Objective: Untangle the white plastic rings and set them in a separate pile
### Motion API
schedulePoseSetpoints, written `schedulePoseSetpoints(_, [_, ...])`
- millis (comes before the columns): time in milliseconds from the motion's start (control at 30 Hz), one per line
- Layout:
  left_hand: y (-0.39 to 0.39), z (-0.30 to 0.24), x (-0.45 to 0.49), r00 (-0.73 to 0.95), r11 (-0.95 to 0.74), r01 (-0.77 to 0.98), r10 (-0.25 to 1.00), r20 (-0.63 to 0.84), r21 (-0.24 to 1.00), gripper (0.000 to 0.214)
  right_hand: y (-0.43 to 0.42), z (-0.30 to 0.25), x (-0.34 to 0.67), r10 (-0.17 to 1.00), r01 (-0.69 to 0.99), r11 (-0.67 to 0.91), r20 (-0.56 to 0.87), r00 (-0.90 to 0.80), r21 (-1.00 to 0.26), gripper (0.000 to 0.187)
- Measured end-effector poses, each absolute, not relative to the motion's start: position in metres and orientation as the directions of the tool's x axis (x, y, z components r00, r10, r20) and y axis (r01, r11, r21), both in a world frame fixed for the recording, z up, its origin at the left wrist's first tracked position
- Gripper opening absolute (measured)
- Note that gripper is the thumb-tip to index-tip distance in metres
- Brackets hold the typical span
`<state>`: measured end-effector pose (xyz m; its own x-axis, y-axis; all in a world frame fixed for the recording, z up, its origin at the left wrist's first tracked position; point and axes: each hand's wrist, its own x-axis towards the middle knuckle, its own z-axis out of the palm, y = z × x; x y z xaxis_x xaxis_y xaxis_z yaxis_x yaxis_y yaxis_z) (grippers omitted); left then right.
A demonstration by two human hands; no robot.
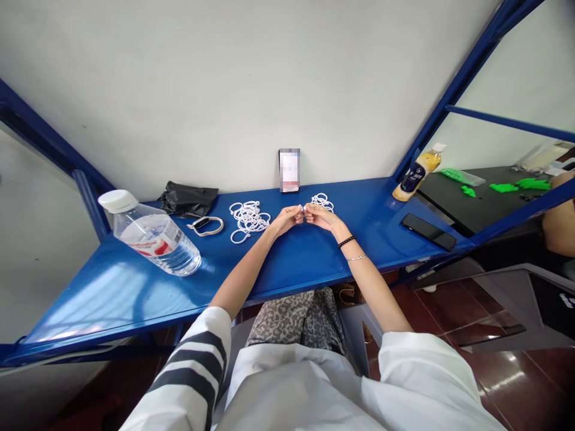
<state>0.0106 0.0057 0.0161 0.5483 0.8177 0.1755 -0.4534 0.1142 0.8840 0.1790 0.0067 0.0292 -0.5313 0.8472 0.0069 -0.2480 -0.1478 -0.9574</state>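
Observation:
My left hand [287,218] and my right hand [320,216] meet fingertip to fingertip over the blue table [135,287], both pinched on a small white ring [304,209] held between them. A loose pile of several white rings [248,218] lies just left of my left hand. A smaller pile of white rings [323,201] lies right behind my right hand. My right wrist wears a black bead bracelet and a thin metal one.
A clear water bottle [150,234] stands at the left, with a watch [205,225] and a black bag [187,197] behind it. A phone [289,170] leans on the wall. A yellow drink bottle [417,172] and a dark phone [428,231] sit at the right.

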Motion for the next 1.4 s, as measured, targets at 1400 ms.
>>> schedulePoseSetpoints(1400, [0.016,-0.002,0.019,0.201,-0.513,0.285,0.858,0.473,0.810,0.036,-0.004,0.011,0.182,0.812,0.533,0.549,0.563,-0.157,-0.644,0.022])
